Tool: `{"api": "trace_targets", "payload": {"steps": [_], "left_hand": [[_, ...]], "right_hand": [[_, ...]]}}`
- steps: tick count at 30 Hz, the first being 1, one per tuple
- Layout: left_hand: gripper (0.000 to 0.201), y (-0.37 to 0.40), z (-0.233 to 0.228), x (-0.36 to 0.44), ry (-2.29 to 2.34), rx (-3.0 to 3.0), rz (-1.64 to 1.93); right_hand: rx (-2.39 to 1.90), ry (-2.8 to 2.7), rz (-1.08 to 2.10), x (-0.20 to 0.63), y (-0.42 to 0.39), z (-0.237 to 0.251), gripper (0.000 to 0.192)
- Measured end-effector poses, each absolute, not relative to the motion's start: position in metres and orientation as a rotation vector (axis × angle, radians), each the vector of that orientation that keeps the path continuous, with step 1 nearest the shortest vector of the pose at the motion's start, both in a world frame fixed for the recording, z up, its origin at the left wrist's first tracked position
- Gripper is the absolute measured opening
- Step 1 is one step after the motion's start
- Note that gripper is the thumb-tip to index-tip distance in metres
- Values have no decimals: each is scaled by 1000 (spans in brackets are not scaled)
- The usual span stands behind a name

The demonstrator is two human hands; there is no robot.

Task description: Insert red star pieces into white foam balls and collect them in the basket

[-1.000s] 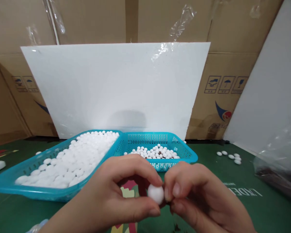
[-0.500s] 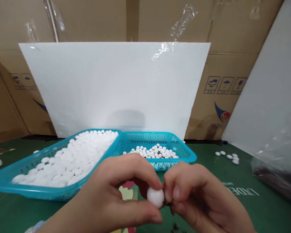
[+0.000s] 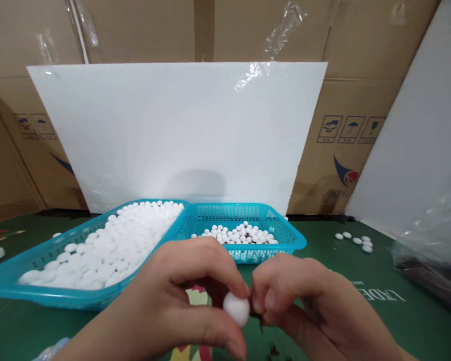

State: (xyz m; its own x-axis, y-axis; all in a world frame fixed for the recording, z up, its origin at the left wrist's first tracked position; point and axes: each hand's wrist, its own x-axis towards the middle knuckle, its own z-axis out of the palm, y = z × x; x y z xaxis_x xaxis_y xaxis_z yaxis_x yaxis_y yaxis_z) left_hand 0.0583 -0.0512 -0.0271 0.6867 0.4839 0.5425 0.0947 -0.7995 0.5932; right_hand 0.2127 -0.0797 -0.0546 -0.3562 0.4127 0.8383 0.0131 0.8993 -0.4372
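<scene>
Here, left hand (image 3: 173,306) fingers pinched on small white ball (image 3: 236,309), right hand (image 3: 304,306) fingers closed, pinching its right side, ball round, matte, held above green tabletop (image 3: 361,311), near blue baskets (image 3: 248,253).

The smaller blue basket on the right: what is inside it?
The smaller blue basket holds a low heap of small white balls, with some dark pieces among them. Its near wall and the left hand cover the front of its floor.

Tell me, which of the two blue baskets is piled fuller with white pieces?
The left basket: white pieces heap it almost to the rim. The right basket, behind the hands, holds only a thin scatter across its floor.
</scene>
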Motion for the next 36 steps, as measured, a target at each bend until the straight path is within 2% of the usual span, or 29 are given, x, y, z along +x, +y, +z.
{"api": "trace_targets", "payload": {"steps": [5, 11, 21, 30, 36], "left_hand": [[13, -49, -29, 60, 500, 2264, 914], [17, -47, -34, 61, 423, 2082, 907], [31, -45, -34, 65, 402, 1956, 919], [26, -46, -31, 69, 476, 1983, 918], [24, -47, -32, 68, 478, 1949, 887]], "right_hand": [[-265, -1990, 20, 216, -75, -54, 23], [-229, -2093, -170, 220, -77, -55, 21], [-289, -2106, -223, 220, -83, -54, 26], [-404, -2133, -432, 216, -79, -47, 36], [-363, -2131, -308, 218, -82, -49, 28]]}}
